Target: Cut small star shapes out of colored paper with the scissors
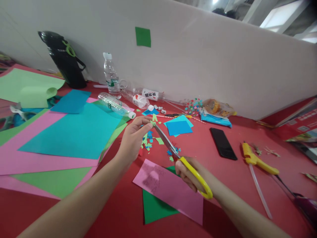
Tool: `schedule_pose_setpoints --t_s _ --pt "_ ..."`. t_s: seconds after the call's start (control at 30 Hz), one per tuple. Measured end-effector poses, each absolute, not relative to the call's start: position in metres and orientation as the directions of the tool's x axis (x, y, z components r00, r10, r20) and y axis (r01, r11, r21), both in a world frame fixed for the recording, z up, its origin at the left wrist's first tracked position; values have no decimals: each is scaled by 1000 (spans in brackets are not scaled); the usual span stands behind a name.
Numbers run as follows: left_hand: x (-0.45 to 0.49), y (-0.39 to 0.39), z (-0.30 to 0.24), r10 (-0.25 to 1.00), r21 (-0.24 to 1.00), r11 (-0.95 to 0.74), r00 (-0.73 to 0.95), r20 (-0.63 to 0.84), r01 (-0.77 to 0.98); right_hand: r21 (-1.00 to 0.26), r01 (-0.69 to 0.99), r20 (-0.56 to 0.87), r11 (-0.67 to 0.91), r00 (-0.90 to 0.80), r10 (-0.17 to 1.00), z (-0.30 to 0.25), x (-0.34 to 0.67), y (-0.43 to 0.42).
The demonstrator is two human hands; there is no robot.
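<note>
My left hand point(132, 138) pinches a small light-green paper scrap point(153, 123) above the red table point(223, 185). My right hand point(189, 173) grips yellow-handled scissors point(183, 162); the blades point up-left and their tips meet the scrap. Small green, blue and red paper cuttings point(148, 142) lie on the table under the blades. A pink sheet point(170, 190) over a dark green sheet point(153, 208) lies below my hands.
Large teal point(74, 132), pink and green sheets cover the left. Plastic bottles point(112, 76), a black flask point(65, 59), small blue squares point(179, 127), a black phone point(223, 143), a yellow glue gun point(259, 162) and a white partition wall behind.
</note>
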State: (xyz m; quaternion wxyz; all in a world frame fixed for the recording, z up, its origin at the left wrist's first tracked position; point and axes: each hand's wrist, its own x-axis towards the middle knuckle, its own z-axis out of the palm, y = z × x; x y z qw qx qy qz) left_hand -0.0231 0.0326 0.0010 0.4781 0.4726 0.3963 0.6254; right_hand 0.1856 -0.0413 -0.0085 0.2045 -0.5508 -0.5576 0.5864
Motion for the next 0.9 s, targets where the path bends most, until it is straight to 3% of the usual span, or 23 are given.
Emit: schedule_pose_setpoints --t_s 0.27,0.9 --pt "-23 32 5 962 957 -262 -119 247 -129 -849 425 -454 -315 -282 845 4 180 -40" --pt "-23 32 4 958 951 -273 -129 255 -145 -849 420 -453 -320 -269 850 5 181 -41"
